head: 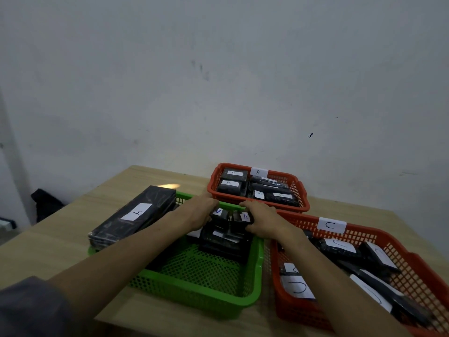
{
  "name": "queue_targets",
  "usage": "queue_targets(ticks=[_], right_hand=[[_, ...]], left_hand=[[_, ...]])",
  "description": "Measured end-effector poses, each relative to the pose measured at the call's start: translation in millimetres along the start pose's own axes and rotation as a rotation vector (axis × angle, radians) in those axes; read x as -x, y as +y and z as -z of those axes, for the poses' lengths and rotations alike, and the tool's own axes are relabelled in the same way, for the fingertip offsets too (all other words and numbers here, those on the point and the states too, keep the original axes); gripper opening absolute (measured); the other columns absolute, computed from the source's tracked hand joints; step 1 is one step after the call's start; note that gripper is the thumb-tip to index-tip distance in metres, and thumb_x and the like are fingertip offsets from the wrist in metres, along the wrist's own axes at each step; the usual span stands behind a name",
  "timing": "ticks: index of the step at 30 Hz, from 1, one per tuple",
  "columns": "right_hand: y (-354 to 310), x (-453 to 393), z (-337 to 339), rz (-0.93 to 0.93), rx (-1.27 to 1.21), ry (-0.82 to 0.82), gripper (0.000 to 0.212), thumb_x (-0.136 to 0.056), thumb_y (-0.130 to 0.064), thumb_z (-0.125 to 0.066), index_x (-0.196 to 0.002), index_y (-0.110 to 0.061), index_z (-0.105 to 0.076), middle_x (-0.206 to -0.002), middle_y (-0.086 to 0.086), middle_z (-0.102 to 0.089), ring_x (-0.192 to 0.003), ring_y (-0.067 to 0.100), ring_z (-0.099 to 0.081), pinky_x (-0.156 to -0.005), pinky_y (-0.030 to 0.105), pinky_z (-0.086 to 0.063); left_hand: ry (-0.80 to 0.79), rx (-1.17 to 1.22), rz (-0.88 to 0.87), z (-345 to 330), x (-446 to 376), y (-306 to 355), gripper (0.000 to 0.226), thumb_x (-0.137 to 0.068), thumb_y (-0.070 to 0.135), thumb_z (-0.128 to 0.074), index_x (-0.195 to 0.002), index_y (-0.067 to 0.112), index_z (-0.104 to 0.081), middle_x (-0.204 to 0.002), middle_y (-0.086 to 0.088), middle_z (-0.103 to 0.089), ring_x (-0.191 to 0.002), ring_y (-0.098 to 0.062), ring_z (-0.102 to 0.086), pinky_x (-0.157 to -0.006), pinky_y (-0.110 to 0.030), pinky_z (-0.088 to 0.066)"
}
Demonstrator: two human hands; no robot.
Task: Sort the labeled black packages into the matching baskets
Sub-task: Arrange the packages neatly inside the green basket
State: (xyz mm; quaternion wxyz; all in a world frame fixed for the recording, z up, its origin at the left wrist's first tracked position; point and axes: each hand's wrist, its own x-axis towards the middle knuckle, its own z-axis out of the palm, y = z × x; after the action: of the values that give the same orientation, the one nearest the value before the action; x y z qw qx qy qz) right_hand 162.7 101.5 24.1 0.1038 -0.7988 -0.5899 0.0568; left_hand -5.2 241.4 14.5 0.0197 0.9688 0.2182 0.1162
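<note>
Hands (201, 210) (curled) gripping A packages (244, 217)

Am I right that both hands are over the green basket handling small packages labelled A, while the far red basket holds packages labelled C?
Not quite. In the head view, the far red basket carries a B tag and its packages are labelled B. The rest holds: the left hand and right hand are over the green basket, on small A packages.
</note>
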Motion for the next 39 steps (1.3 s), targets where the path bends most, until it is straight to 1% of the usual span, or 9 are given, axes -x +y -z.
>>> queue_targets(ticks=[5,9,15,18,23,26,28,35,39], right_hand=[[3.8,-0.8,-2.9,0.01,-0.029,0.086,0.072,-0.086,-0.027,-0.076,-0.147,-0.024,-0.039,-0.144,-0.002,-0.05,-0.133,0.021,-0.043,-0.107,0.041,-0.026],[2.9,-2.9,-4.4,0.029,0.001,0.097,0.07,-0.086,-0.03,-0.076,-0.146,-0.024,-0.041,-0.143,-0.002,-0.05,-0.132,0.02,-0.044,-0.104,0.042,-0.028],[-1.2,4.2,-2.1,0.034,0.051,0.149,0.069,-0.086,-0.041,-0.072,-0.146,-0.025,-0.041,-0.14,0.0,-0.048,-0.131,0.02,-0.041,-0.107,0.043,-0.027],[-16.7,16.1,-1.0,0.091,0.008,0.248,0.06,-0.089,-0.042,-0.066,-0.143,-0.025,-0.045,-0.136,-0.001,-0.052,-0.128,0.019,-0.045,-0.107,0.044,-0.029],[-62.8,44.1,-11.9,0.19,-0.065,0.307,0.039,-0.09,-0.038,-0.065,-0.126,-0.025,-0.057,-0.118,-0.002,-0.062,-0.108,0.018,-0.059,-0.095,0.043,-0.046],[-90.2,55.3,-22.1,0.244,-0.094,0.283,0.034,-0.091,-0.035,-0.064,-0.121,-0.019,-0.06,-0.117,0.002,-0.065,-0.103,0.021,-0.061,-0.088,0.043,-0.052],[-106.1,57.5,-27.2,0.26,-0.075,0.248,0.036,-0.093,-0.034,-0.061,-0.125,-0.016,-0.057,-0.12,0.005,-0.064,-0.104,0.023,-0.061,-0.089,0.046,-0.052],[-128.9,53.4,-18.6,0.213,-0.199,0.309,0.04,-0.098,-0.027,-0.057,-0.135,-0.014,-0.054,-0.119,0.006,-0.065,-0.095,0.017,-0.06,-0.08,0.04,-0.054],[-112.5,51.4,5.1,0.1,-0.312,0.364,0.042,-0.097,-0.018,-0.056,-0.138,-0.018,-0.052,-0.131,0.002,-0.06,-0.112,0.018,-0.059,-0.092,0.042,-0.053]], left_hand=[[0.03,0.02,0.005,-3.0,-0.2,-2.5,0.02,-0.082,0.003,-0.067,-0.1,0.013,-0.065,-0.113,-0.004,-0.057,-0.087,-0.02,-0.061,-0.077,-0.037,-0.057],[0.005,0.019,0.027,-0.2,0.5,-1.0,0.023,-0.081,0.009,-0.072,-0.103,0.012,-0.065,-0.114,-0.003,-0.056,-0.094,-0.024,-0.061,-0.082,-0.041,-0.055],[0.049,0.016,0.009,22.6,12.7,10.2,0.025,-0.092,0.021,-0.062,-0.115,0.013,-0.06,-0.127,-0.005,-0.053,-0.099,-0.024,-0.06,-0.084,-0.039,-0.053],[0.075,-0.018,0.036,48.8,30.7,15.4,0.04,-0.091,0.035,-0.062,-0.127,0.019,-0.056,-0.127,-0.004,-0.055,-0.104,-0.022,-0.059,-0.084,-0.036,-0.051],[0.151,-0.268,0.288,84.6,73.8,-3.2,0.068,-0.084,0.065,-0.056,-0.133,0.019,-0.05,-0.132,-0.008,-0.053,-0.12,-0.028,-0.051,-0.096,-0.043,-0.044],[0.008,-0.224,0.586,90.6,102.3,-26.4,0.103,-0.07,0.087,-0.046,-0.142,0.013,-0.039,-0.142,-0.017,-0.045,-0.129,-0.038,-0.044,-0.103,-0.05,-0.037],[-0.089,-0.118,0.672,88.4,114.7,-38.3,0.115,-0.064,0.093,-0.044,-0.144,0.009,-0.035,-0.144,-0.02,-0.044,-0.128,-0.039,-0.046,-0.104,-0.052,-0.039],[-0.09,-0.011,0.652,91.2,124.2,-44.9,0.1,-0.069,0.071,-0.069,-0.137,0.005,-0.037,-0.125,-0.014,-0.057,-0.105,-0.033,-0.059,-0.085,-0.042,-0.052],[-0.04,0.095,0.39,110.3,109.3,-27.6,0.086,-0.067,0.053,-0.082,-0.131,0.012,-0.043,-0.122,-0.007,-0.057,-0.096,-0.024,-0.056,-0.078,-0.032,-0.045]])
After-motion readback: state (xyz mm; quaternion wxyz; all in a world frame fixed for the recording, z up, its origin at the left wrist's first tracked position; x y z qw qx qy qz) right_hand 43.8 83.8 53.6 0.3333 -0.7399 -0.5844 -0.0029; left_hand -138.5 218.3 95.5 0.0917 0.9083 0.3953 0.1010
